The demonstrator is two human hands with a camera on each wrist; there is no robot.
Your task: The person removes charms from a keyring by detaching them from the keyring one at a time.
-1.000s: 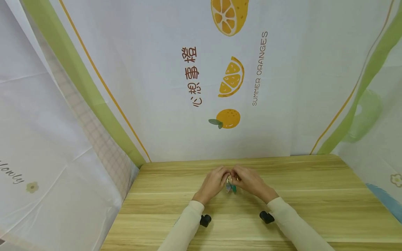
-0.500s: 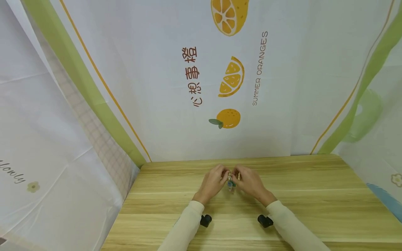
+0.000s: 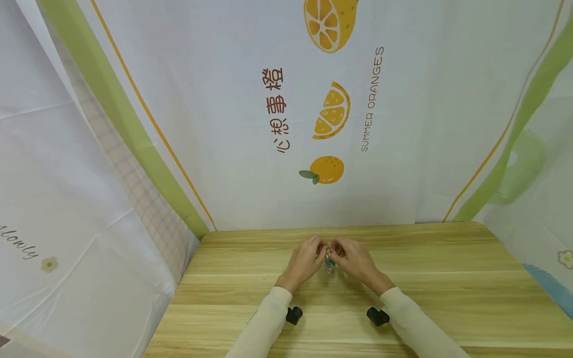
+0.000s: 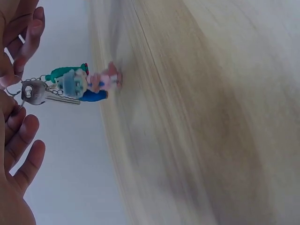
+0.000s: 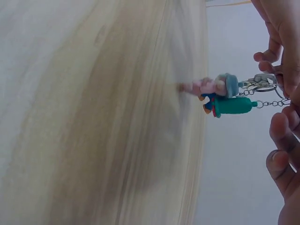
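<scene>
Head view: left hand and right hand brought together above the far middle of the table, fingertips meeting over a keychain held between them. Left hand pinching the ring end, seen close in the left wrist view, with thumb and forefinger closed on the metal and the other fingers loosely spread below. Right hand likewise grasping the ring end in the right wrist view, fingers curled near the chain links. Keychain hanging from the pinch, clear of both palms: a silver key at the ring, short chains leading off to small charms. Charms bunched together: a teal capsule-shaped piece, a pale blue and pink figure, a bit of dark blue beneath. Lowest charm tip right at the table surface in both wrist views; touching or just above, cannot tell through the blur. Cream sleeves running back toward the near edge, a black wrist camera under the left forearm and another under the right. Behind the table, a white backdrop printed with oranges and the words SUMMER ORANGES, green bands down both sides.
</scene>
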